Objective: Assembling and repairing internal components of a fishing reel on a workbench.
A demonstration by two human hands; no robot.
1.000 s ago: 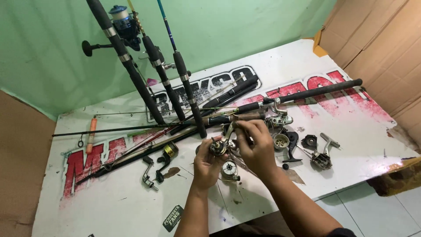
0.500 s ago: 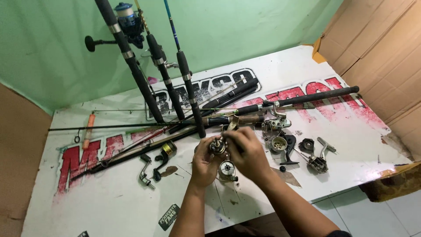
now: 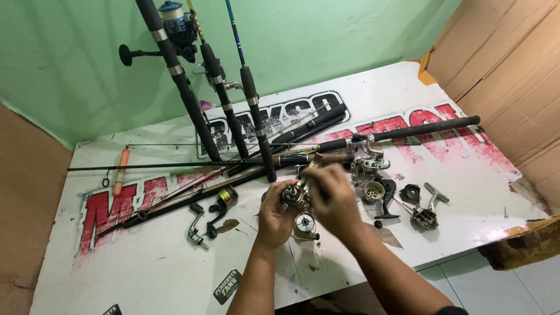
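My left hand (image 3: 275,214) grips a small metal fishing reel body (image 3: 293,193) just above the white table (image 3: 146,268). My right hand (image 3: 333,199) is closed around the reel's upper right side, fingers pinching a part there; what is pinched is hidden. A round silver spool (image 3: 305,224) lies on the table right below both hands. More reel parts lie to the right: an open spool (image 3: 373,190), a black piece (image 3: 410,193) and a handle assembly (image 3: 429,213).
Several fishing rods (image 3: 326,144) lie across the table; three stand leaning against the green wall, one carrying a blue spinning reel (image 3: 175,26). A crank handle (image 3: 196,224) and gold-black part (image 3: 226,197) lie left. Cardboard (image 3: 507,76) stands at right; an orange-handled tool (image 3: 120,170) lies far left.
Both hands stay on the reel body with small finger shifts of the right hand. The view has drifted slightly; nothing on the table has moved.
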